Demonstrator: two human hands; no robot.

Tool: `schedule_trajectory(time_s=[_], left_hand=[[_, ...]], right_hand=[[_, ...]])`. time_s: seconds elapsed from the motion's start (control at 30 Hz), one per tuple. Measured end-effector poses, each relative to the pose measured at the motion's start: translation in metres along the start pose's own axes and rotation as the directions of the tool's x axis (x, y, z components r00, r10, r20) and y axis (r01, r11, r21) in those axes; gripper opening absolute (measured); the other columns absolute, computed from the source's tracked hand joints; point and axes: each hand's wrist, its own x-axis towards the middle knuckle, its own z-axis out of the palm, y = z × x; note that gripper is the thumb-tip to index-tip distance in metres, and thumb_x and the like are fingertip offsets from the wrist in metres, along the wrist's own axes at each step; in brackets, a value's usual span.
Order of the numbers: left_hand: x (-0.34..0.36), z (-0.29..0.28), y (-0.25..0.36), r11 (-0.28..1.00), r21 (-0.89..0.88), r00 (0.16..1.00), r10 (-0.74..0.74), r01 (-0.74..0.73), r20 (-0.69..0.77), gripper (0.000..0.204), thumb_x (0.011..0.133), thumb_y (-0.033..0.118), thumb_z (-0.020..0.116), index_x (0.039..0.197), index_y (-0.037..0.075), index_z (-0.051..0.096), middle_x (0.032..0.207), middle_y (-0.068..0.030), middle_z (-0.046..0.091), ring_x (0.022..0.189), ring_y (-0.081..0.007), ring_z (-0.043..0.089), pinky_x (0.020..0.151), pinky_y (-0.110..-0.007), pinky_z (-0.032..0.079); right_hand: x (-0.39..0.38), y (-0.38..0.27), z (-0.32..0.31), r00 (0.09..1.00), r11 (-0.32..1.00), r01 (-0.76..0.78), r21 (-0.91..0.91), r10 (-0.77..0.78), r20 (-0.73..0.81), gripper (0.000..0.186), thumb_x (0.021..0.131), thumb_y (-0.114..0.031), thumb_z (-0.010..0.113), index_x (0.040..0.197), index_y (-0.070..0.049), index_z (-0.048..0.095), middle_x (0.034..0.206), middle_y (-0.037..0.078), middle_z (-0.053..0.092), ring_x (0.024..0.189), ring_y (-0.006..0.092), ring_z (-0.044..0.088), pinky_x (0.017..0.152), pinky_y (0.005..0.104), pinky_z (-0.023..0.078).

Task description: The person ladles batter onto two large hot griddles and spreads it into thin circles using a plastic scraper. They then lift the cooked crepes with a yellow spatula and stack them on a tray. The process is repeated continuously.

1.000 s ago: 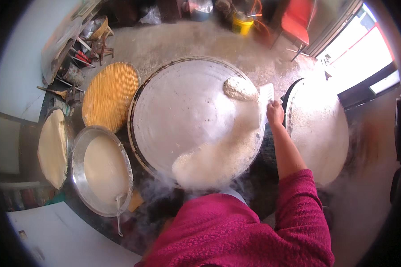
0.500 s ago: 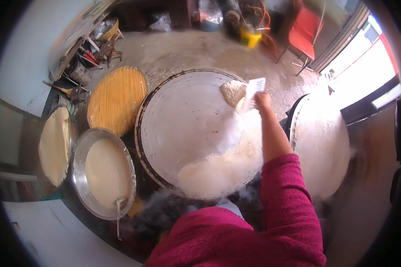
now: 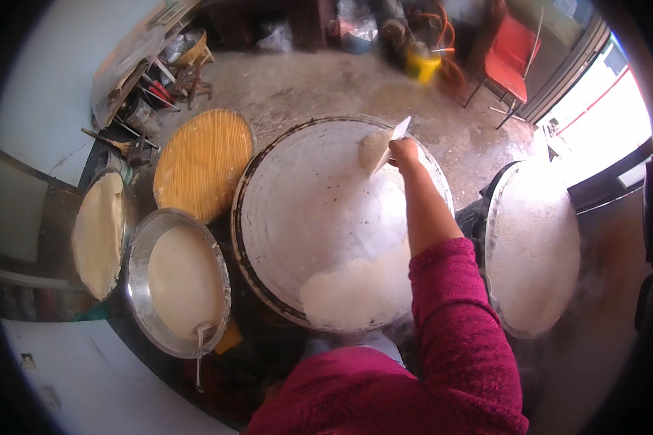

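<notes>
Batter (image 3: pixel 352 293) coats the near edge of a round griddle (image 3: pixel 290 192) as the right hand (image 3: pixel 405 152) grips a white scraper (image 3: pixel 389 148) at a mound (image 3: pixel 371 148) on the far side; the left hand is out of sight. Light, even pressure should leave a uniform layer.

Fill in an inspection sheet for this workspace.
Surface: round griddle, pale batter spread along its near side.
Things in use: white scraper beside a batter mound; metal basin of batter, ladle over its rim.
Clutter: yellow bucket beyond the griddle; broom at left.
Grip: right hand holds the scraper; left hand not seen.
Cables: orange hose or cord near the bucket, unclear which.
Surroundings: red chair, bright doorway at right.
</notes>
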Motion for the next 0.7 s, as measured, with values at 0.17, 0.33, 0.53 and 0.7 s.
schedule_trajectory(time_s=[0.17,0.33,0.53,0.7], left_hand=[[-0.001,0.012,0.002,0.999,-0.031,0.999,0.024,-0.023,0.037,0.046,0.081,0.041,0.048,0.108,0.006,0.058,0.107,-0.0189,0.058,0.100,-0.0316,0.055,0.088,-0.040,0.041],[-0.001,0.020,-0.004,1.000,0.003,0.997,-0.003,0.003,0.071,0.043,0.083,0.039,0.047,0.109,0.007,0.059,0.109,-0.0183,0.057,0.102,-0.0313,0.054,0.089,-0.039,0.041],[-0.004,0.007,0.000,0.994,-0.086,0.998,-0.063,0.065,0.028,0.041,0.081,0.037,0.051,0.107,0.007,0.060,0.106,-0.0173,0.060,0.099,-0.0306,0.056,0.087,-0.039,0.042],[-0.012,0.013,0.017,0.988,-0.155,1.000,-0.013,0.016,0.022,0.040,0.080,0.036,0.054,0.107,0.007,0.061,0.104,-0.0162,0.061,0.098,-0.0293,0.057,0.086,-0.039,0.043]], right_hand=[[-0.032,-0.001,-0.085,0.966,0.661,0.011,-0.750,-0.202,-0.164,0.027,0.077,-0.019,0.045,0.098,-0.010,0.060,0.100,0.018,0.061,0.094,0.0345,0.059,0.079,0.0436,0.046],[-0.032,-0.013,-0.075,0.984,0.644,-0.044,-0.764,-0.102,-0.143,0.031,0.078,-0.023,0.047,0.103,-0.009,0.061,0.101,0.018,0.061,0.095,0.0330,0.059,0.080,0.0424,0.046],[-0.023,-0.038,0.052,0.976,0.820,0.215,-0.531,-0.197,0.090,0.037,0.074,-0.022,0.049,0.102,0.001,0.058,0.104,0.024,0.057,0.101,0.0376,0.054,0.088,0.0405,0.042],[-0.021,-0.043,0.001,0.953,0.748,0.283,-0.600,-0.292,0.085,0.031,0.077,-0.023,0.046,0.093,-0.001,0.061,0.097,0.025,0.059,0.095,0.0389,0.056,0.083,0.0440,0.044]])
